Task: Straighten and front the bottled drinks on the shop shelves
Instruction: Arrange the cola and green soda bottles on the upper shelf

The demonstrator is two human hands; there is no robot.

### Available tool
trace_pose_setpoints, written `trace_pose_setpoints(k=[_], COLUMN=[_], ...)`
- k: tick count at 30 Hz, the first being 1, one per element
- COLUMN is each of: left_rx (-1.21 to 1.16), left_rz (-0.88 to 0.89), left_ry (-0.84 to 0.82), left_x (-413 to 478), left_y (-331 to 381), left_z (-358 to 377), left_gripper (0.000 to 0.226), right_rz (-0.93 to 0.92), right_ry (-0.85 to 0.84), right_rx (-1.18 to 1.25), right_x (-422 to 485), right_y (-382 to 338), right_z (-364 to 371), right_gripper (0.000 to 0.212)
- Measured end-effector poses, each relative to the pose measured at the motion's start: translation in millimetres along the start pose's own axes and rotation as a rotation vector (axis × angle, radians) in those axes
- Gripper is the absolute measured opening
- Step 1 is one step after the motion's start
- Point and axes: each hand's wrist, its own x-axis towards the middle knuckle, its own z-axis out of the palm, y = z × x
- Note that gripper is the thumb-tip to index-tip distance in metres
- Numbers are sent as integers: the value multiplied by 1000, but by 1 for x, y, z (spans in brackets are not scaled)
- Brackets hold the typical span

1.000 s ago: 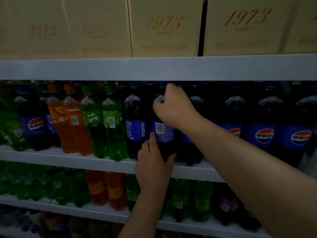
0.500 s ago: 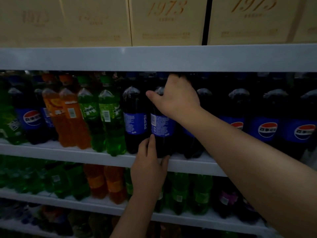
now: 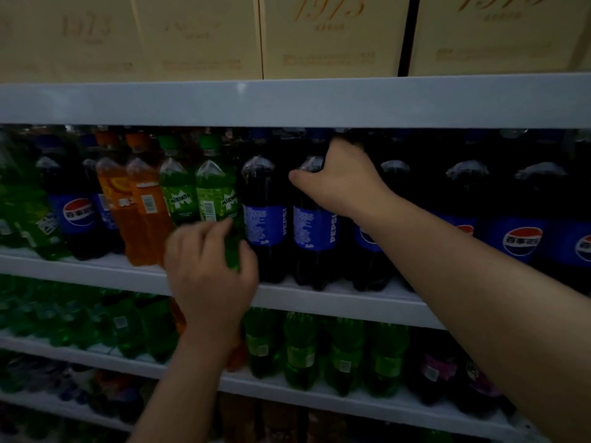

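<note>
On the middle shelf [image 3: 96,270], two dark Pepsi bottles stand side by side with their blue labels turned sideways. My right hand [image 3: 339,183] grips the right one, a Pepsi bottle [image 3: 315,228], by its shoulder just under the cap. The other Pepsi bottle [image 3: 265,225] stands free to its left. My left hand [image 3: 211,273] is blurred and lies over the lower body of a green Mirinda bottle [image 3: 217,193], fingers and thumb curled round it. A second green Mirinda bottle [image 3: 179,193] stands to its left.
Two orange soda bottles [image 3: 140,212] and more Pepsi [image 3: 76,215] stand further left, and Pepsi bottles with front-facing logos [image 3: 521,241] fill the right. The shelf lip above [image 3: 287,100] hangs close over the caps. Cream boxes [image 3: 329,33] sit on top. Green bottles [image 3: 300,353] line the shelf below.
My left hand has let go of the Pepsi bottle's base and moved left onto the green Mirinda bottle. My right hand stays on the Pepsi bottle's shoulder; its label has turned.
</note>
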Motion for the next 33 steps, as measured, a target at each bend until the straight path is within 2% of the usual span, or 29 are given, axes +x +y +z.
trace_pose_setpoints(k=[2,4,7,10,13,15,17,18,21,26,30,33], left_rx=[-7,-18,-48,-91,-118,-111,-96,-89,-56,-15,-8,-26], left_rz=[-2,-10,-51,-212,-348,-385,-387,-380,-381,-377,-370,-381], left_ry=[18,-57,-172,-247,-359,-417,-432,-431,-417,-368,-352,-355], left_x=[32,52,53,30,0,-15,-22,-24,-25,-29,-32,-34], left_y=[-10,-14,-15,-17,-23,-29,-35,-37,-38,-34,-35,-36], left_z=[-2,-1,3,7,8,9,10,10,13,22,27,27], left_gripper=[37,49,66,82,93,91,81,77,76,77,76,76], right_rz=[79,107,25,1,87,155,164,157,94,6,49,11], right_ry=[-88,-122,-8,64,-9,-93,-150,-149,-48,103,-39,-55], right_rx=[118,141,32,-18,79,226,231,219,93,-57,21,-97], right_x=[3,5,3,1,3,4,6,6,5,0,3,1], right_y=[-2,0,4,1,-1,-2,-2,-1,1,-5,-5,-2], right_z=[-1,-3,-4,2,7,4,0,-2,-3,8,3,-5], right_gripper=[18,15,34,33,27,22,16,20,44,48,33,46])
